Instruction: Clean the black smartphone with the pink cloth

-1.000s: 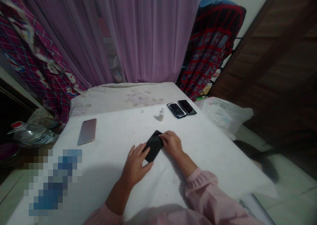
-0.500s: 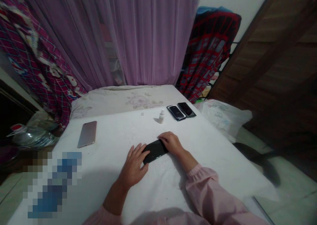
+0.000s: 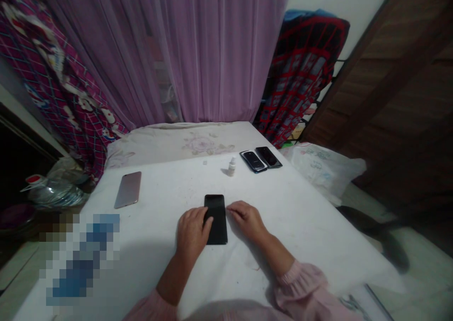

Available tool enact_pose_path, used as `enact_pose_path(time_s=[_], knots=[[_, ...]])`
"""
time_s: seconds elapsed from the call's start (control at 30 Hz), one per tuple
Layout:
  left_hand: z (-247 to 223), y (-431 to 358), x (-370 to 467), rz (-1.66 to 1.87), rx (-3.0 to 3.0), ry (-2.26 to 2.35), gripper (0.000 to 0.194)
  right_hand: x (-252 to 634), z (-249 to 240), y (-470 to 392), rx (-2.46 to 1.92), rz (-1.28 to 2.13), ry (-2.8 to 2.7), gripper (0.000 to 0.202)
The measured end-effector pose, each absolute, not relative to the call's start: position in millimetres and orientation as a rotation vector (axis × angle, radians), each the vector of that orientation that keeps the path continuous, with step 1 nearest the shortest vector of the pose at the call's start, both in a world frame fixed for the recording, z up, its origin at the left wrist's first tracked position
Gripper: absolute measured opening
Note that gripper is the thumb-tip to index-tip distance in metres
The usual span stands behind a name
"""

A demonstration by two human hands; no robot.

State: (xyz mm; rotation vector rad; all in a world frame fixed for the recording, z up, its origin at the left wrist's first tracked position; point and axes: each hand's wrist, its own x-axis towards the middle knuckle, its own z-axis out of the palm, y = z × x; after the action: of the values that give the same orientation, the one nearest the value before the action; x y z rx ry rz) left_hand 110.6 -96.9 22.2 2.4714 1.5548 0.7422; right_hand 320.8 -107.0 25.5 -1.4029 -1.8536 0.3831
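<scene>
A black phone [image 3: 217,222] lies upright in view on the white cloth, its long side pointing away from me. My left hand [image 3: 193,229] rests at its left edge, with the thumb over the dark surface and the fingers bent along the side. Just right of the phone is my right hand [image 3: 247,218], its fingers closed together near the phone's right edge; what they hold, if anything, is too small to tell. A small white bottle [image 3: 231,167] stands beyond the phone.
A rose-coloured phone [image 3: 128,189] lies at the left. Several dark phones [image 3: 254,160] are grouped at the back right. A blurred blue patch [image 3: 83,259] covers the left front. Beside the table [image 3: 141,264] are a plastic bag [image 3: 322,168] and a large bottle [image 3: 56,192].
The black phone has turned from a slanted position to point straight away from me. My right hand has come off its far corner and moved slightly nearer and right.
</scene>
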Motion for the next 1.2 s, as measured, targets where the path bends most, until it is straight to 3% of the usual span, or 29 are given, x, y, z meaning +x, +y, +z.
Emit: enact_pose_path(time_s=[0.13,0.2,0.57,0.87,1.2], knots=[[10.5,-114.2,129.8,0.589,2.464,1.665,0.077,320.3,21.6,-83.0,-1.575,0.279,-1.731,0.021],[7.0,-118.5,136.8,0.530,2.460,1.682,0.086,315.7,16.9,-80.8,-1.622,0.268,-1.759,0.019],[17.8,-116.4,141.8,0.432,2.446,1.680,0.081,304.8,16.3,-50.4,-1.811,0.270,-1.709,0.019],[20.1,-106.3,135.1,0.392,2.462,1.566,0.079,320.8,6.6,-73.0,-1.760,0.220,-1.749,0.023],[33.1,-95.6,121.2,0.190,2.467,1.408,0.082,307.2,36.5,-33.0,-1.831,0.449,-1.997,0.023]])
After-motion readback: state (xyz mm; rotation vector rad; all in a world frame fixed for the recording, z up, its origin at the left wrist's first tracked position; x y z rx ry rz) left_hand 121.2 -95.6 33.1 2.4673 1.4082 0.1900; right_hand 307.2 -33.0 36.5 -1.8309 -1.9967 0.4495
